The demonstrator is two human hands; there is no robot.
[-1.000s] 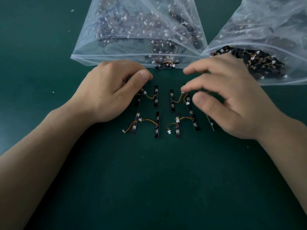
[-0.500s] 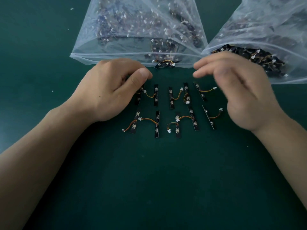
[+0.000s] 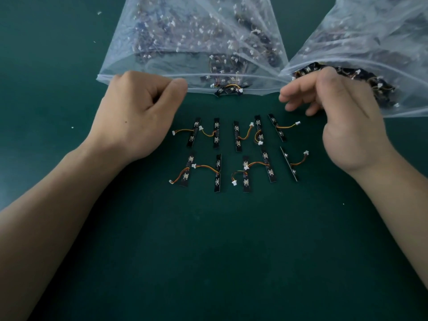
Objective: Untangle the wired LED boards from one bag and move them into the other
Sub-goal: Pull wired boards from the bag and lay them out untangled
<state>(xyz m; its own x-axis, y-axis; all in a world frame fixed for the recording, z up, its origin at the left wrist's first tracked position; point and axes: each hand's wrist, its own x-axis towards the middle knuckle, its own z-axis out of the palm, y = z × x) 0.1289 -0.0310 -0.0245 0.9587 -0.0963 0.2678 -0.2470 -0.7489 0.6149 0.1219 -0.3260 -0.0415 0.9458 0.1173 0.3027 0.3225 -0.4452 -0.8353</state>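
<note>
Since the LED boards (image 3: 237,137) lie between both hands, long axes near-to-far, the right hand (image 3: 347,126) hangs loose-fingered, empty; the left hand (image 3: 139,112) has curled fingers, grip unclear.

1. From my screen, the dark green counter (image 3: 208,251) looks matt and faintly fuzzy, like a cloth mat, with no glare.
2. The clear plastic bag on the left (image 3: 162,42) and the clear plastic bag on the right (image 3: 370,31) are thin, crinkled film with a soft, milky sheen along the folds.
3. The narrow black LED boards (image 3: 216,133) read as flat, matt strips carrying small pale, slightly shiny parts.
4. Their thin orange and yellow wires (image 3: 207,167) look smooth and plastic-coated, ending in small white plastic connectors (image 3: 234,181).
</note>
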